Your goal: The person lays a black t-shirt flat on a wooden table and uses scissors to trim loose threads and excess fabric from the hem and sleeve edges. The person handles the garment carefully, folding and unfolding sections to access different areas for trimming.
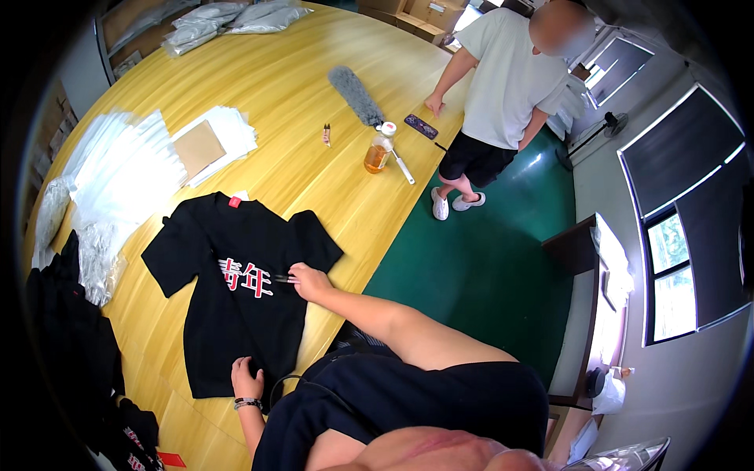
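A black T-shirt (206, 330) with a red and white character print (258, 280) lies spread on the wooden table, its collar pointing away from me. My right hand (310, 282) is closed on small dark thread snips (283, 278), whose tips are over the edge of the print. Near the hem, my left hand (247, 382) rests on the shirt with thumb and fingers apart. A dark cord bracelet circles that wrist.
Dark garments (67, 337) are piled at the left edge. Clear plastic bags (126, 165) and brown card (200, 147) lie beyond the shirt. A bottle of amber drink (378, 149), grey duster (355, 94), phone (422, 125) and small tool (327, 135) sit farther off. A person (503, 78) stands at the table's far right.
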